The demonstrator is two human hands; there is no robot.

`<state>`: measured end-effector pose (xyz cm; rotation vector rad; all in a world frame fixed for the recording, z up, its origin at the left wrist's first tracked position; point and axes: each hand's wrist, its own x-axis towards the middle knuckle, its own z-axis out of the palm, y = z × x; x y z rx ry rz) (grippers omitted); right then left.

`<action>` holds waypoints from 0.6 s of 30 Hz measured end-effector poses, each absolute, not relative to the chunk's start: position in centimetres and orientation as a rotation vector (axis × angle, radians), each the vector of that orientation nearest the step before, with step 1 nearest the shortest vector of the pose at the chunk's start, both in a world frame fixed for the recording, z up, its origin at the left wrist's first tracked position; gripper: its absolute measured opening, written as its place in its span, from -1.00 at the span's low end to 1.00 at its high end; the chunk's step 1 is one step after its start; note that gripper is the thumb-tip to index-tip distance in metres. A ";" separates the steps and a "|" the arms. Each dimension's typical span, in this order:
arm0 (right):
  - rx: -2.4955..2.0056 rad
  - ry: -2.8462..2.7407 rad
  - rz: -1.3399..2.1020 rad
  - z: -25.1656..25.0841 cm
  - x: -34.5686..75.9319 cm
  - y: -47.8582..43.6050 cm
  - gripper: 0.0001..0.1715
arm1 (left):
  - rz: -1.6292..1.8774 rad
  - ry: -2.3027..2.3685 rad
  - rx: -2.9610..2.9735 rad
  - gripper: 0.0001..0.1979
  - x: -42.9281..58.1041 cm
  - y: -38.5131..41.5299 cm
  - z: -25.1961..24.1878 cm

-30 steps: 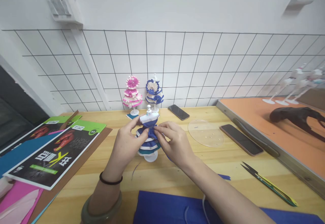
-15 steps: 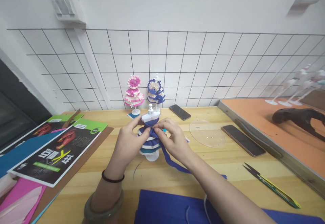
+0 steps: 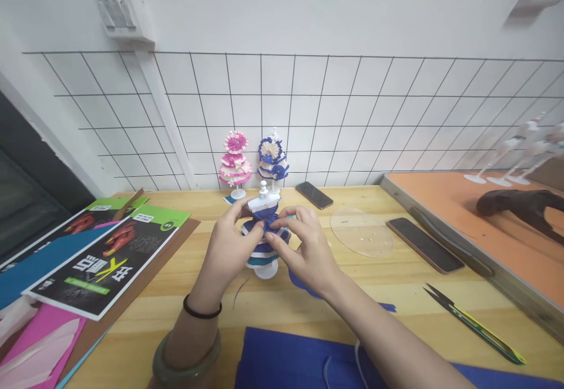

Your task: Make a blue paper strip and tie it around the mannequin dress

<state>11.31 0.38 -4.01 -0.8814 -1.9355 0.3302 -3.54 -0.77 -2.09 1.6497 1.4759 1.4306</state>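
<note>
A small white mannequin stand (image 3: 263,202) wears a layered blue and white paper dress (image 3: 264,252) and stands upright on a round white base. My left hand (image 3: 233,237) wraps its left side, thumb pressed on the waist. My right hand (image 3: 304,245) pinches blue paper at the front of the waist, thumb and index finger close together. A blue paper strip (image 3: 303,283) runs from there under my right wrist, its end (image 3: 388,307) showing on the table.
Pink (image 3: 235,163) and blue (image 3: 273,160) dressed stands are at the back. Two phones (image 3: 314,195), a clear disc (image 3: 361,233) and yellow-green snips (image 3: 476,323) lie right. Paper pads (image 3: 106,260) lie left, blue paper (image 3: 286,359) in front, an orange board (image 3: 462,201) far right.
The fingers of my right hand have shifted and spread a little at the waist. The blue strip has slipped lower and is more hidden behind my right hand. The view has moved slightly.
</note>
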 end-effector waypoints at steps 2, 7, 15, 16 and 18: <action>-0.900 -1.974 0.271 -3.9 11.2 0.3 -0.91 | 1.452 1.421 1.625 -0.68 -3.5 -0.7 -2.2; -0.877 -2.019 0.216 -3.7 11.4 0.1 -0.93 | 1.465 1.286 1.564 -0.66 -3.7 -0.5 -2.3; -0.851 -2.050 0.266 -3.7 11.5 -0.2 -0.93 | 1.440 1.189 1.460 -0.71 -3.6 -0.9 -1.8; -0.848 -2.047 0.278 -3.6 11.5 -0.3 -0.93 | 1.438 1.183 1.457 -0.72 -3.6 -0.9 -1.8; -0.844 -2.044 0.301 -3.5 11.5 -0.3 -0.96 | 1.428 1.167 1.452 -0.72 -3.6 -1.0 -1.8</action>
